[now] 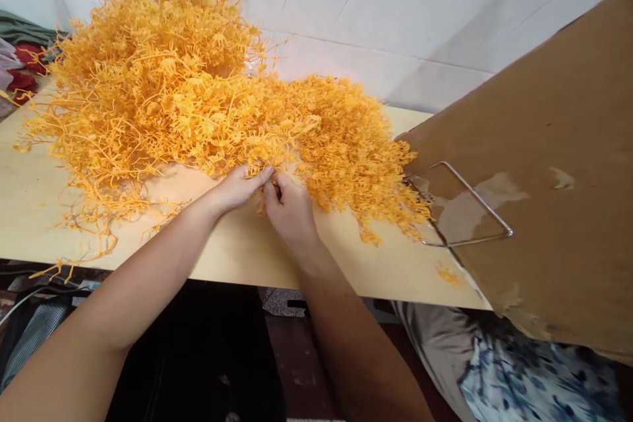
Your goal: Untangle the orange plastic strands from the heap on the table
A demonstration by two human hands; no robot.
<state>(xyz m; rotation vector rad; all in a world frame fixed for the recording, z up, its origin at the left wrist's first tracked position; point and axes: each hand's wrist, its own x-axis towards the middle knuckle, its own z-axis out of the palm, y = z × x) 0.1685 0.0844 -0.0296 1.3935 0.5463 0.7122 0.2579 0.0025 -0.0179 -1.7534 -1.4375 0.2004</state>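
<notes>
Orange plastic sprigs (pixel 198 99) lie heaped across my pale wooden worktop (pixel 39 198), filling its far half. My left hand (pixel 240 186) and right hand (pixel 289 208) meet at the near edge of the heap, fingertips pinching one small sprig between them. A brown cardboard sheet (pixel 554 165) with a wire loop (pixel 462 208) leans just to the right.

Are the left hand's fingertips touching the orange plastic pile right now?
Touching. The head view shows the left hand with its fingertips pressed into the front edge of the orange plastic pile, right beside the right hand; no gap shows.
</notes>
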